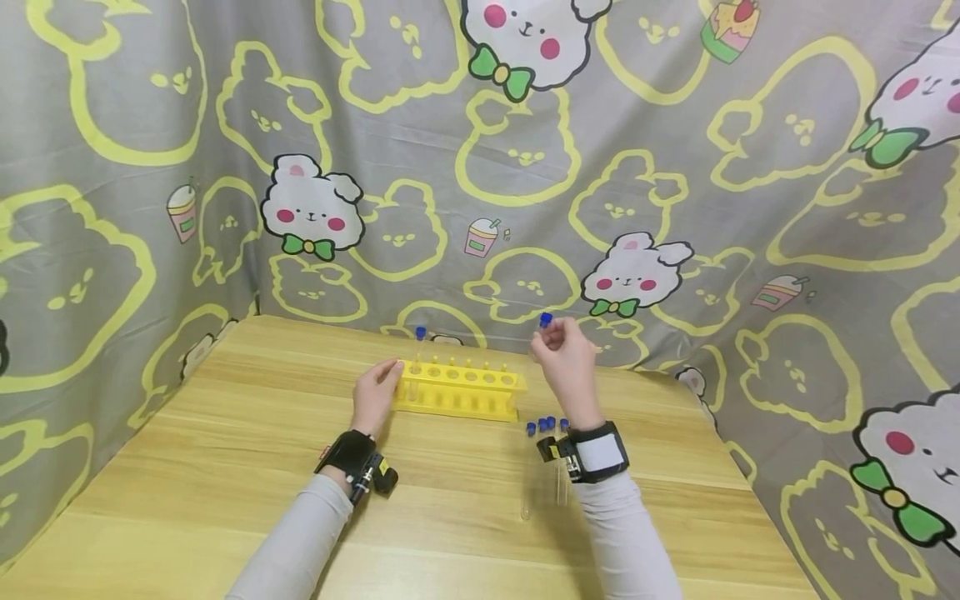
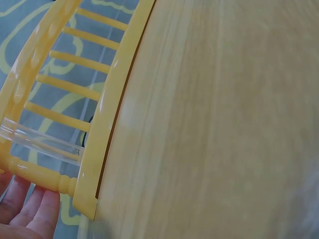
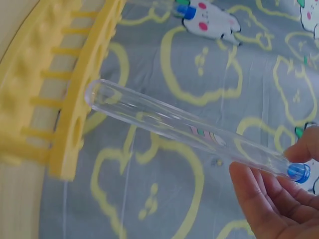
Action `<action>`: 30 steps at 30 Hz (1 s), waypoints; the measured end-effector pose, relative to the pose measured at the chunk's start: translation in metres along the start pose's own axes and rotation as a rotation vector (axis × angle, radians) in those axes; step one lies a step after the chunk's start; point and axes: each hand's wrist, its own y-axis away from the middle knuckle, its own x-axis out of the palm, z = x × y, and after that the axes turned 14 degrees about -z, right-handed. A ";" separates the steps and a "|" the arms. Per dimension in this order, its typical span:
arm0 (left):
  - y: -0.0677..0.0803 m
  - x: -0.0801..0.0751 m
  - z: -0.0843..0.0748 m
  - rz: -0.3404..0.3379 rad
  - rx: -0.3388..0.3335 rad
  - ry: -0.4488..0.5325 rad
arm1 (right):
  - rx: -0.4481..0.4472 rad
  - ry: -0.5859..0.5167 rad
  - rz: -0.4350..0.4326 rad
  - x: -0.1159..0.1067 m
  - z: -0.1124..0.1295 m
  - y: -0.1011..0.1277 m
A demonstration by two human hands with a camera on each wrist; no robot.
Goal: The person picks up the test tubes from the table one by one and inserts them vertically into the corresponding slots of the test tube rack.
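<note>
The right hand point(image 1: 567, 362) pinches a test tube point(image 3: 184, 128) near its blue cap point(image 3: 299, 173), leaving its lower end free by the yellow rack point(image 1: 459, 407) leftward, contact unclear; the left hand point(image 1: 374, 395) grips the rack's end, seemingly steadying it

Booth-like setting: cartoon-print fabric point(image 1: 420, 142) around wooden table point(image 1: 442, 492)

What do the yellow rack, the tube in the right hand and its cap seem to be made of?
The rack: probably glossy moulded plastic; smooth, with bright highlights. The held tube: plastic or glass, I cannot tell which; see-through, with shiny reflections. Its cap: likely blue plastic, evenly coloured.
</note>
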 end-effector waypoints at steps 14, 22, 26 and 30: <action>0.000 -0.001 0.000 0.013 -0.001 0.006 | -0.155 -0.217 -0.042 0.047 0.034 0.002; 0.002 -0.001 -0.001 0.007 -0.009 0.028 | -0.176 -0.269 -0.032 0.075 0.046 0.012; 0.000 0.000 0.000 0.016 -0.011 0.025 | -0.179 -0.272 -0.016 0.086 0.048 0.017; 0.000 -0.001 0.000 0.014 -0.010 0.022 | -0.176 -0.258 0.002 0.095 0.047 0.021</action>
